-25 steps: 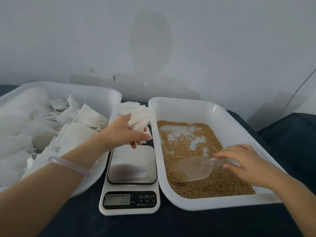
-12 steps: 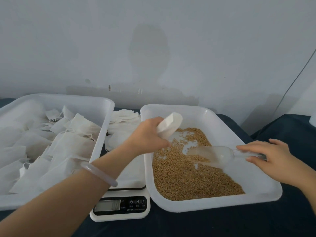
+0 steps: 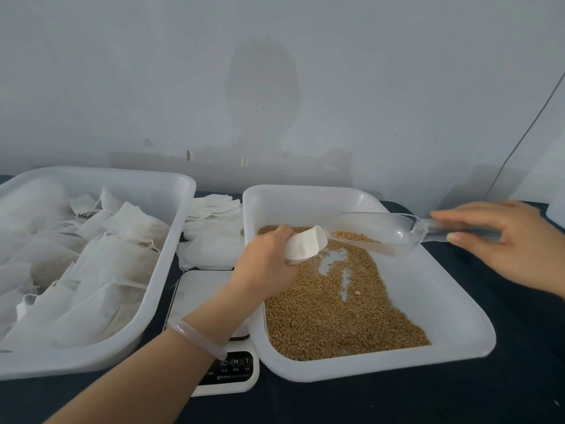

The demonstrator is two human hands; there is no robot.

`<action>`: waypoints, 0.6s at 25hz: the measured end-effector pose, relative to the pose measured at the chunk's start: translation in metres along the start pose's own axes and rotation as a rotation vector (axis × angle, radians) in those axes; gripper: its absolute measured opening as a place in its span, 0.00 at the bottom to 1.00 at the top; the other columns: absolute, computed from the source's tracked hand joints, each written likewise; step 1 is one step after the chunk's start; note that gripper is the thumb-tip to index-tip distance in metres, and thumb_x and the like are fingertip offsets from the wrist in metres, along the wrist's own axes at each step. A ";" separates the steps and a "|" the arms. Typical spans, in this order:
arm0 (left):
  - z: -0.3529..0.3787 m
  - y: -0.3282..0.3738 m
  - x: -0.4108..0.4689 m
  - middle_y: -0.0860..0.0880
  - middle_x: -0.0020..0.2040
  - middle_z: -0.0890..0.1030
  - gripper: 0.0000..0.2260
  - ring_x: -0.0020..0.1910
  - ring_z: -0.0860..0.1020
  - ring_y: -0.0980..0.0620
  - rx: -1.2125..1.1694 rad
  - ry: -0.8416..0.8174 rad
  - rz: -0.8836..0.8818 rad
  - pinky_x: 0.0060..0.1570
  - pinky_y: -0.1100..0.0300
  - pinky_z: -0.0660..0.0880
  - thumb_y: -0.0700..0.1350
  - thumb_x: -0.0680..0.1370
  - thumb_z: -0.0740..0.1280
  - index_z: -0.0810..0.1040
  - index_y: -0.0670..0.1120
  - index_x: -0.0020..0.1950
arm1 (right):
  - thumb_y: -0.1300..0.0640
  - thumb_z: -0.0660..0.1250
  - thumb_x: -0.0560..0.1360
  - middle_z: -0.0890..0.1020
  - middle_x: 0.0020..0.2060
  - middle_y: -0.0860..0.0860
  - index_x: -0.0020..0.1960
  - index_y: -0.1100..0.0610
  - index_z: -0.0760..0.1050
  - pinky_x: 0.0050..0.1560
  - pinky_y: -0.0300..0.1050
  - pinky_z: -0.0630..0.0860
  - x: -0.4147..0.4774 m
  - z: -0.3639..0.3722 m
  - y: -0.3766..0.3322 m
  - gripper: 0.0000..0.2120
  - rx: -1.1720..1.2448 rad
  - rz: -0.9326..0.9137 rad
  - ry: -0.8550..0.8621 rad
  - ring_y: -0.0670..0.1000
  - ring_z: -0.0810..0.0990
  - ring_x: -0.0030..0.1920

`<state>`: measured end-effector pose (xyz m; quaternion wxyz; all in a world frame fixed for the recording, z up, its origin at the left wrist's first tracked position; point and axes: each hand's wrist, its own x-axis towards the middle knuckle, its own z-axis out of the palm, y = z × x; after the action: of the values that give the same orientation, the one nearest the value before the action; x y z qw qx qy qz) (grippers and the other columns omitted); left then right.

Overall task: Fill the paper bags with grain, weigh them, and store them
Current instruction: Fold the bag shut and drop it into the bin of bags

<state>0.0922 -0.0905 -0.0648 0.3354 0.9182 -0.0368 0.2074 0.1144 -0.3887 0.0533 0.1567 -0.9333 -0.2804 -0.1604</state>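
My left hand (image 3: 266, 262) grips a small white paper bag (image 3: 305, 246), its open mouth turned right, above the grain tray (image 3: 452, 338). My right hand (image 3: 507, 243) holds the handle of a clear plastic scoop (image 3: 379, 231) with some brown grain in it; the scoop's lip sits right at the bag's mouth. Brown grain (image 3: 333, 313) covers much of the tray floor, with bare patches. A white kitchen scale (image 3: 226, 371) lies between the two trays, partly hidden by my left forearm.
A large white tray (image 3: 165, 191) on the left holds several filled paper bags (image 3: 101, 264). A stack of empty flat bags (image 3: 214, 228) lies behind the scale. Everything rests on a dark cloth (image 3: 458, 399) against a pale wall; a thin cable (image 3: 519, 148) runs down at the right.
My left hand carried the bag from above the scale rightwards over the grain tray. My right hand lifted the scoop out of the grain and brought it up to the bag's mouth.
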 end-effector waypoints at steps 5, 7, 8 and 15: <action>0.002 -0.001 0.000 0.50 0.42 0.78 0.12 0.39 0.71 0.52 0.024 -0.021 0.004 0.34 0.59 0.66 0.40 0.70 0.67 0.73 0.46 0.53 | 0.57 0.66 0.75 0.77 0.48 0.38 0.57 0.39 0.74 0.67 0.43 0.48 0.021 -0.003 -0.019 0.16 -0.163 -0.038 -0.063 0.42 0.71 0.52; 0.002 -0.001 0.000 0.49 0.44 0.79 0.12 0.39 0.72 0.51 0.026 -0.028 0.003 0.34 0.58 0.68 0.40 0.70 0.67 0.72 0.46 0.53 | 0.56 0.65 0.75 0.77 0.49 0.38 0.58 0.39 0.75 0.67 0.43 0.47 0.025 -0.004 -0.023 0.15 -0.195 -0.029 -0.081 0.43 0.71 0.53; 0.002 -0.002 0.000 0.49 0.44 0.79 0.12 0.40 0.73 0.49 0.031 -0.030 0.005 0.34 0.58 0.68 0.40 0.71 0.67 0.72 0.46 0.53 | 0.56 0.65 0.76 0.77 0.49 0.38 0.59 0.40 0.75 0.68 0.43 0.46 0.027 -0.004 -0.024 0.15 -0.202 -0.024 -0.090 0.43 0.71 0.53; 0.002 0.000 -0.001 0.48 0.45 0.78 0.13 0.42 0.74 0.47 0.053 -0.061 -0.003 0.35 0.55 0.71 0.40 0.70 0.67 0.72 0.45 0.54 | 0.56 0.65 0.75 0.75 0.48 0.36 0.59 0.39 0.75 0.68 0.45 0.46 0.033 -0.004 -0.025 0.16 -0.252 -0.038 -0.099 0.41 0.70 0.52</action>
<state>0.0922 -0.0917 -0.0665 0.3102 0.9326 -0.0402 0.1799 0.1254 -0.3547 0.0743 0.0212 -0.9468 -0.2832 -0.1510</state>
